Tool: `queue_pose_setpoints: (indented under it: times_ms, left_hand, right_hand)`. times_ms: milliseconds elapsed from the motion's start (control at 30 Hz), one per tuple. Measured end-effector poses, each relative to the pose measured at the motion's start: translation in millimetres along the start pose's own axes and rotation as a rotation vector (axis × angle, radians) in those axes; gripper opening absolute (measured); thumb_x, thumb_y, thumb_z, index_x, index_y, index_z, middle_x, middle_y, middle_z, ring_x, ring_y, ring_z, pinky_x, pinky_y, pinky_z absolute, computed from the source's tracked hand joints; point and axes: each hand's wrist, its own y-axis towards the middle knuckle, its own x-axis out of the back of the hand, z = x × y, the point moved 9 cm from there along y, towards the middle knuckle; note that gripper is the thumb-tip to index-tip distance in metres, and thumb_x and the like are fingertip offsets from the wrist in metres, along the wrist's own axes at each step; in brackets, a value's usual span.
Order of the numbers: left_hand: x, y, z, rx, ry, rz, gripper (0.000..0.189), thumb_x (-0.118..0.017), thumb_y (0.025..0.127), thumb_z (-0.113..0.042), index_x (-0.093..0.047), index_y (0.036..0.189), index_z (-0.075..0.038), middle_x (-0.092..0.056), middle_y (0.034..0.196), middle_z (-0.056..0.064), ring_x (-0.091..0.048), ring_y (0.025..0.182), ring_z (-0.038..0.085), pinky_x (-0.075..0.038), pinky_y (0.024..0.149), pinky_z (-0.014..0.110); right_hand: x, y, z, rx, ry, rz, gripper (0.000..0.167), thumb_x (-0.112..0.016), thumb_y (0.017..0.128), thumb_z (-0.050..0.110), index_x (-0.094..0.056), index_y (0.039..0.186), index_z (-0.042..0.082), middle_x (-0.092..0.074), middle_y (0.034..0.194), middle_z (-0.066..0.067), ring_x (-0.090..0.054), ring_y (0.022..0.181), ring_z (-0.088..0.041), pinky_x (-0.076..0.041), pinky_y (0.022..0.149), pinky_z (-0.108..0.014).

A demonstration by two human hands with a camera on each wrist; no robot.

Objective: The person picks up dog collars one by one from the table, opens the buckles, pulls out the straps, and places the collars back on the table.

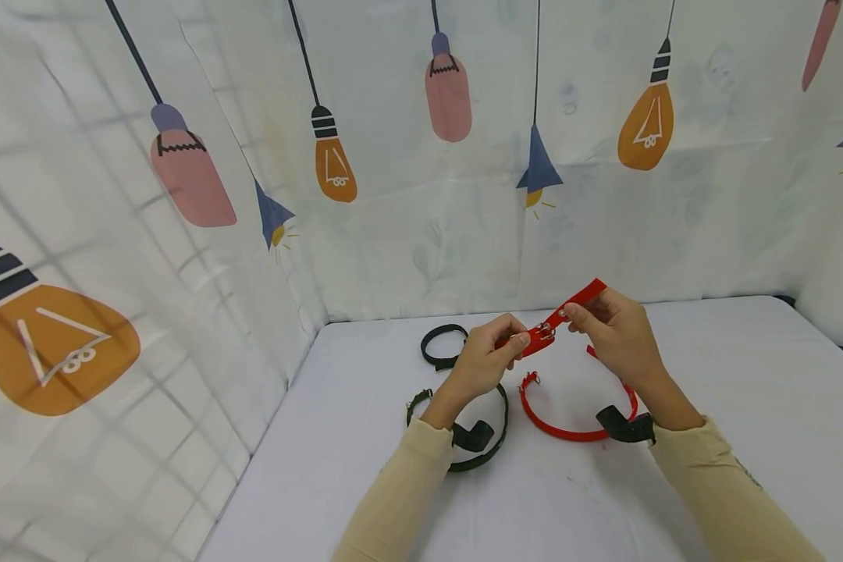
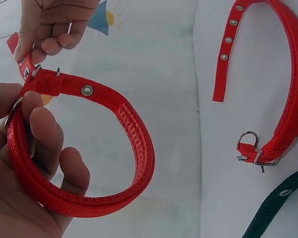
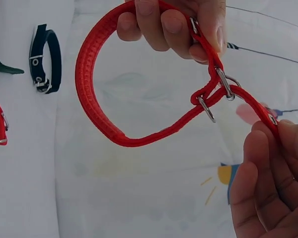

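Held above the table is a red collar (image 2: 146,158), bent into a loop with its strap end threaded through a metal buckle (image 3: 223,82). My left hand (image 1: 483,355) grips the buckle side, its fingers partly inside the loop. The free strap end, with metal eyelets, is pinched between thumb and fingers of my right hand (image 1: 621,332). A second red collar (image 1: 576,435) lies unfastened on the table below, showing its buckle and D-ring in the left wrist view. Beneath my left forearm is a dark green collar (image 1: 476,462), partly hidden by the wrist camera.
A small black collar (image 1: 430,357) lies looped farther back, left of my hands; it also shows in the right wrist view. The white table (image 1: 309,468) meets a cloth wall (image 1: 393,257) printed with lamps at the back and left.
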Motion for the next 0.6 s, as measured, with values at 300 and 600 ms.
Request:
queue_pose_setpoints:
  times_ms: [300,600]
  left_hand:
    - [1.1,0.7,2.5,-0.008,0.002,-0.018,0.016,-0.056,0.106,-0.026,-0.063,0.108,-0.011,-0.061,0.076,0.007,-0.053,0.062,0.009,-0.044,0.056,0.022]
    - [1.2,1.2,1.0,-0.049,0.094,-0.053,0.016,-0.055,0.107,-0.024,-0.058,0.121,-0.019,-0.06,0.074,0.003,-0.048,0.06,0.009,-0.038,0.053,0.02]
  right_hand:
    - [-0.8,-0.3,-2.1,-0.024,0.015,-0.004,0.023,-0.068,0.1,0.022,-0.069,0.109,0.001,-0.075,0.09,-0.015,-0.066,0.076,0.001,-0.053,0.07,-0.02]
    - [-3.2,0.2,-1.9,-0.01,0.028,0.007,0.021,-0.07,0.099,0.021,-0.07,0.11,0.003,-0.075,0.089,-0.011,-0.067,0.076,-0.002,-0.054,0.07,-0.019]
